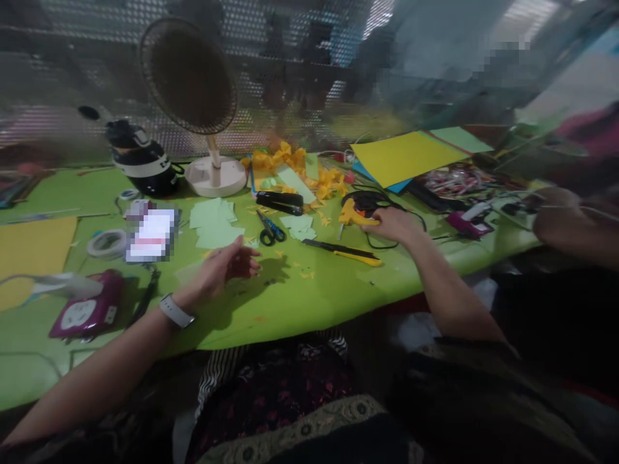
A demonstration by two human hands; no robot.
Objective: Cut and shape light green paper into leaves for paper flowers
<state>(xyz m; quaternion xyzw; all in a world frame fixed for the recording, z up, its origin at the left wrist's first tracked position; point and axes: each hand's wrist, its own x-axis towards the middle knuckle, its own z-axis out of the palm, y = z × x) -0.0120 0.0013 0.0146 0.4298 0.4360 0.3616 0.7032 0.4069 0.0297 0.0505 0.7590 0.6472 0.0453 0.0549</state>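
My right hand (395, 225) is closed around the handle of a yellow glue gun (354, 214), its nozzle pointing down at the tabletop. My left hand (227, 263) hovers above the green table cover (280, 308) with its fingers loosely spread and nothing in them. Just beyond it lie light green paper pieces (215, 225), and to its right are scissors (271, 231) with dark handles. A yellow and black utility knife (344, 252) rests between my two hands. Behind the scissors is a black stapler (279, 202).
At the back stand a fan (215, 177) and a dark bottle (145, 169), beside orange paper flowers (285, 158). On the left are a phone (151, 235), a tape roll (106, 243) and a purple power socket (87, 312). Yellow sheets (406, 158) lie back right, near another person's arm (575, 225).
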